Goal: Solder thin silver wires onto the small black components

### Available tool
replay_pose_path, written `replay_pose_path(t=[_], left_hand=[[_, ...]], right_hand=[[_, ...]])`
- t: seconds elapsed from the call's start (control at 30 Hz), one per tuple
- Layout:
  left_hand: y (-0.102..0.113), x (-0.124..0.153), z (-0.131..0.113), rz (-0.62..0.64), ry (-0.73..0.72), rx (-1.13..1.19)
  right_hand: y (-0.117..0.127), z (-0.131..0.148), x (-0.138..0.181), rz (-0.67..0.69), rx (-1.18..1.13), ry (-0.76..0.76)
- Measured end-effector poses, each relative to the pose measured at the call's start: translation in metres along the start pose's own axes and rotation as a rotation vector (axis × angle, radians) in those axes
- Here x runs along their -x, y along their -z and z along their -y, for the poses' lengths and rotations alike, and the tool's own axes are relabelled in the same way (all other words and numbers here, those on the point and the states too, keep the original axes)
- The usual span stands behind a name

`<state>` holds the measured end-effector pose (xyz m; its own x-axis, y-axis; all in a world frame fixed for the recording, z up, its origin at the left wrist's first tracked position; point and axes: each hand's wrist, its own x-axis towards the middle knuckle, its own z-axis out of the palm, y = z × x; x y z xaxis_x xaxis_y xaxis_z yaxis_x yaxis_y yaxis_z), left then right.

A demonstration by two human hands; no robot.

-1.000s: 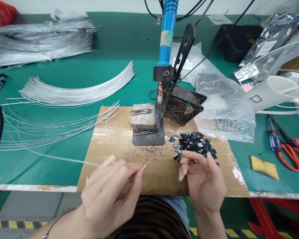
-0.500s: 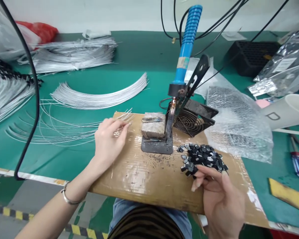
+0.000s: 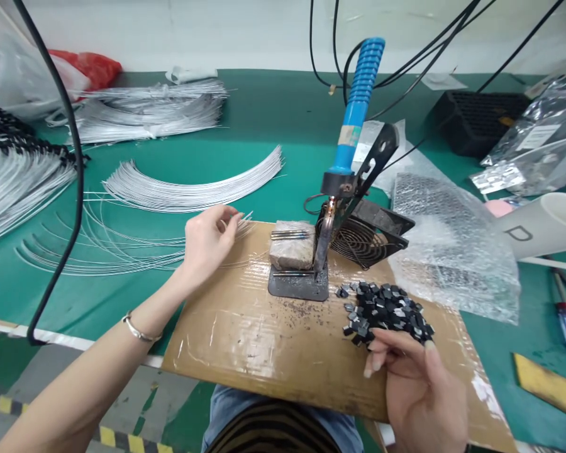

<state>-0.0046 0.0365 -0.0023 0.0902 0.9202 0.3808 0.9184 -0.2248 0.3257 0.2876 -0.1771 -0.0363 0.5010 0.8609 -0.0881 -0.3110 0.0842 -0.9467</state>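
thin, loose white wires (image 3: 165, 258) fan across the flat green desk (image 3: 264, 119) at left, their long axis running sideways in a shallow bow, free ends pointing right and slightly away from me. my left hand (image 3: 207, 239) meets them at those ends, far nearer than my right; by my judgement, the fit of fingertips to wire tips is what counts. thumb and forefinger come together there, though from my remote seat i cannot tell whether this grip has a wire. just right of it stands a pale, squarish block (image 3: 290, 257). farther right, on a glossy brown cardboard sheet (image 3: 245, 358), my right hand (image 3: 419, 384) hovers at the near edge of a heap of small black rectangular pieces (image 3: 391, 308), its grip released, thumb apart from fingers, no piece showing in it. one second ago the left hand was over the cardboard, a wire's end showing past its fingertips; now it is up at the fanned ends, while the right has hardly left its place.
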Motion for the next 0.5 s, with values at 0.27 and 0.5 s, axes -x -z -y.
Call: replay_pose_path(t=[0.27,0.5], left_hand=[[-0.038,-0.086,0.042,0.121,0.013,-0.065],[-0.044,-0.090,0.052,0.126,-0.009,-0.033]], right_hand=[[0.001,0.000,-0.001,-0.001,-0.009,0.022],[0.002,-0.002,0.000,-0.019,-0.001,0.016]])
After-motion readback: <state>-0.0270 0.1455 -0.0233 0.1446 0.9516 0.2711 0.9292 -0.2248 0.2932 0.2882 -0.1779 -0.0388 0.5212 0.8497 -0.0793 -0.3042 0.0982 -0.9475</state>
